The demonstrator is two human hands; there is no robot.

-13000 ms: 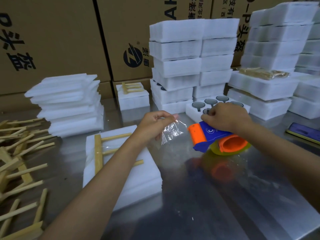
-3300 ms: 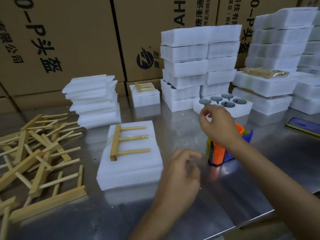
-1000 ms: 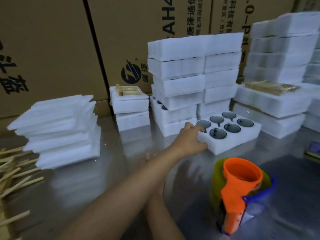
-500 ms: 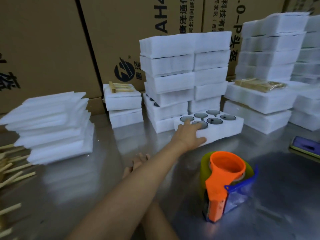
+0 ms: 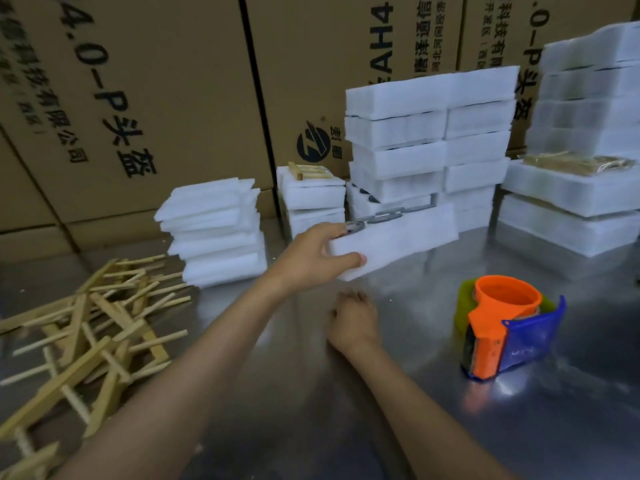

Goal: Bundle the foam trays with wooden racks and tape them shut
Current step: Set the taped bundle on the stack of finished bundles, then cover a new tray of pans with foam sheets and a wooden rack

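From the head camera, the left hand (image 5: pixel 313 258) grips the near end of a white foam tray (image 5: pixel 398 239), thumb curled along its front face and fingers over its top edge. The tray is lifted clear of the metal table (image 5: pixel 311 410) and tilted, its far end higher, with dark round pockets showing along its top. It hangs just behind and left of the tape dispenser (image 5: pixel 505 332), which stands upright on the table, orange and blue.

The right hand (image 5: pixel 353 318) rests on the table left of the tape dispenser, below the raised tray, fingers loosely curled and holding nothing.

Well left of the tape dispenser lies a loose heap of wooden racks (image 5: pixel 79 327). Behind that heap sits a stack of thin foam sheets (image 5: pixel 214 230). Behind the dispenser rise tall stacks of foam trays (image 5: pixel 429 140), and left of those a shorter foam stack carries a wooden rack (image 5: pixel 306 171) on top. Cardboard boxes (image 5: pixel 156 98) form the backdrop.
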